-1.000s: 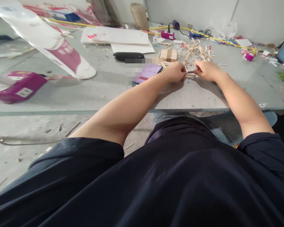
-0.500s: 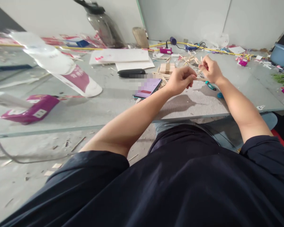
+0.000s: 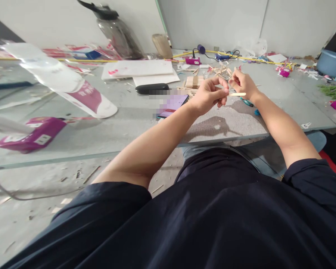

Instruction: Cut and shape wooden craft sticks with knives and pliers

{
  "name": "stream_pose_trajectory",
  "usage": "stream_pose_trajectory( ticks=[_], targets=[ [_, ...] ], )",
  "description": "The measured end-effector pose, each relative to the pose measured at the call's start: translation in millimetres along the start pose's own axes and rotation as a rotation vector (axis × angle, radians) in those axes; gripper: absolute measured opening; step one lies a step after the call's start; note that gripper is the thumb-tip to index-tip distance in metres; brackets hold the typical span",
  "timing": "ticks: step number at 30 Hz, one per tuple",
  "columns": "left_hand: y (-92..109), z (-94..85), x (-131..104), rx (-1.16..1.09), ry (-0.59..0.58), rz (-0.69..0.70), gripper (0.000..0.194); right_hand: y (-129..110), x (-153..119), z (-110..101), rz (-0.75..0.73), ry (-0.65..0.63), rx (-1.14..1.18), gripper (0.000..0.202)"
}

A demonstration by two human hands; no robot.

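My left hand [image 3: 210, 95] is raised above the grey table [image 3: 123, 127] and pinches a thin wooden stick [image 3: 238, 94] that points to the right. My right hand [image 3: 243, 84] hovers just behind it, fingers curled at the stick's far side; whether it grips the stick or a small piece I cannot tell. Beyond the hands lie a heap of loose wooden sticks [image 3: 222, 71] and a small stacked stick structure [image 3: 194, 81]. A phone [image 3: 174, 102] with a lit screen lies left of my left hand.
A black case [image 3: 152, 88], white boards [image 3: 141, 69], a large plastic packet [image 3: 64, 84] and a magenta box [image 3: 33, 133] lie to the left. A blue tool [image 3: 248, 102] rests under my right wrist. A jug [image 3: 116, 31], cables and a blue basin [image 3: 332, 63] stand at the back.
Both hands have lifted off the table with the stick, from a low position on the mat to a raised one. The camera has tilted up a little.
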State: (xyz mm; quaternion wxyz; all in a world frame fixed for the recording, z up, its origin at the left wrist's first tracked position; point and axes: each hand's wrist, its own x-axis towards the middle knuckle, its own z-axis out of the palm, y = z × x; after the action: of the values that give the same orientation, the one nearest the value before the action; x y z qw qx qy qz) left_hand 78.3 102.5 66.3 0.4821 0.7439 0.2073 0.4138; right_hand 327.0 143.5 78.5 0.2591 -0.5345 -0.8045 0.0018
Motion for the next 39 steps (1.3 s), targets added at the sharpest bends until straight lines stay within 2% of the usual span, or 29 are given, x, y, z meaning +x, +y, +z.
stream_pose_trajectory(
  ticks=[3, 7, 18, 22, 25, 29, 31, 36, 39],
  targets=[
    [-8, -0.6, 4, -0.149, -0.06, 0.06, 0.052, 13, 8, 12, -0.07, 0.077, 0.149, 0.059],
    [-12, -1.3, 6, -0.207, -0.085, 0.096, 0.051, 26, 15, 25, -0.13, 0.129, 0.247, 0.065],
    [-8, -2.0, 2, -0.143, -0.067, 0.047, 0.046, 24, 14, 23, -0.114, 0.081, 0.262, 0.063],
    [-8, -4.6, 5, -0.007, -0.018, -0.027, 0.031, 24, 14, 24, -0.127, 0.111, 0.207, 0.062],
    [-9, -13.0, 9, 0.196, 0.022, -0.153, 0.019, 27, 16, 24, -0.125, 0.144, 0.176, 0.061],
    [-13, -28.3, 10, 0.48, 0.061, -0.318, 0.018, 36, 21, 24, -0.107, 0.236, 0.155, 0.069],
    [-15, -34.8, 8, 0.577, 0.064, -0.367, 0.02, 37, 22, 24, -0.115, 0.222, 0.152, 0.067],
    [-17, -41.9, 7, 0.628, 0.022, -0.383, 0.019, 30, 19, 22, -0.122, 0.102, 0.137, 0.045],
    [-14, -36.4, 6, 0.621, -0.1, -0.332, 0.013, 25, 18, 22, -0.115, 0.088, 0.15, 0.04]
  ],
)
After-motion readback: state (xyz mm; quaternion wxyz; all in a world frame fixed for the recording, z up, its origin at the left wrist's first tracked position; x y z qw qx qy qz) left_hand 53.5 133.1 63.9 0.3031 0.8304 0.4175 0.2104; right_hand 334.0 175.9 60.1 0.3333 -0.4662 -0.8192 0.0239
